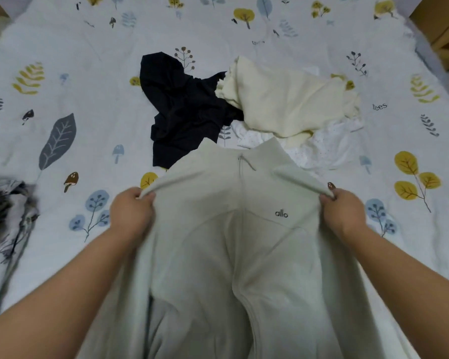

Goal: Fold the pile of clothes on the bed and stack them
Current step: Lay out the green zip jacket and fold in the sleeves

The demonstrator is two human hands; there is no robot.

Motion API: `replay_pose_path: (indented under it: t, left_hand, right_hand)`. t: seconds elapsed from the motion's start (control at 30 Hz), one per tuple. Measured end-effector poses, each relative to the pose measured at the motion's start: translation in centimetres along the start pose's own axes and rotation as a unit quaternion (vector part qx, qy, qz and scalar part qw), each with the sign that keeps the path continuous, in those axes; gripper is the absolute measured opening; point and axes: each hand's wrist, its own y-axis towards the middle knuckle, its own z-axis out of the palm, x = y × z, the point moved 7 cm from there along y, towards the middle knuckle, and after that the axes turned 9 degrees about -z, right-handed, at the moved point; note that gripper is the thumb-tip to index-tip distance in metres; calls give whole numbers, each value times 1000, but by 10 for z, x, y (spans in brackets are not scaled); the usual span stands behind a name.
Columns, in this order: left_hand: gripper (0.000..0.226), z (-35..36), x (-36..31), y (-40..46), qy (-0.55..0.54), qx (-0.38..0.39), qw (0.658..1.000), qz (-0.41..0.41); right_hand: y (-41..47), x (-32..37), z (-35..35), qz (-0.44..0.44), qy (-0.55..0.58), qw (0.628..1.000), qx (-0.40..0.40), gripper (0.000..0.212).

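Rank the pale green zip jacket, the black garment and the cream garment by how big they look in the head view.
1. Pale green zip jacket, though it is nearest the camera.
2 and 3. Cream garment and black garment: both crumpled, too alike to rank.

It was a bedroom in a home: a bed (62, 47) covered by a white sheet printed with leaves, trees and mushrooms, loose clothes (290, 99) lying on it, and a wooden nightstand (441, 27) beside it.

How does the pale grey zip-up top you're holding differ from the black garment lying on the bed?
The pale grey zip-up top is held spread by the left hand and right hand; the black garment lies crumpled and untouched. The grey one shows a zip and logo; the black shows neither. Both are unfolded.
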Motion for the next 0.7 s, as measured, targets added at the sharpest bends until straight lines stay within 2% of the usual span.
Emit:
replay_pose_path:
  t: [0.07, 0.13, 0.23, 0.3, 0.43, 0.47, 0.53, 0.6, 0.67, 0.7]
  left_hand:
    - [17, -18, -5, 15, 46, -29, 998, 22]
    - [17, -23, -15, 26, 111, -39, 991, 55]
    - [14, -6, -21, 32, 200, -2, 977, 69]
    - [18, 8, -21, 30, 205, 39, 977, 45]
    - [41, 24, -44, 30, 128, 52, 988, 73]
    - [44, 29, -50, 31, 133, 59, 986, 83]
    - [28, 42, -60, 35, 178, 69, 974, 122]
    - [23, 42, -73, 40, 185, 22, 968, 166]
    - [19, 26, -85, 46, 124, -90, 968, 199]
    - [18, 20, -88, 48, 105, -130, 964, 206]
  right_hand:
    - [10, 0, -18, -32, -30, 998, -46, 23]
    - [17, 5, -28, -67, -71, 994, -56, 27]
    - [28, 7, -18, -67, -148, 986, 24, 21]
    - [30, 9, -7, -55, -176, 980, 72, 15]
    - [34, 48, -3, -142, -108, 984, -21, 28]
    - [37, 55, 2, -156, -105, 982, -23, 30]
    - [47, 63, 16, -166, -128, 978, 7, 29]
    - [59, 68, 17, -175, -147, 973, -13, 29]
    - [69, 73, -2, -175, -133, 968, -121, 31]
    - [73, 75, -8, -172, -126, 966, -149, 31]
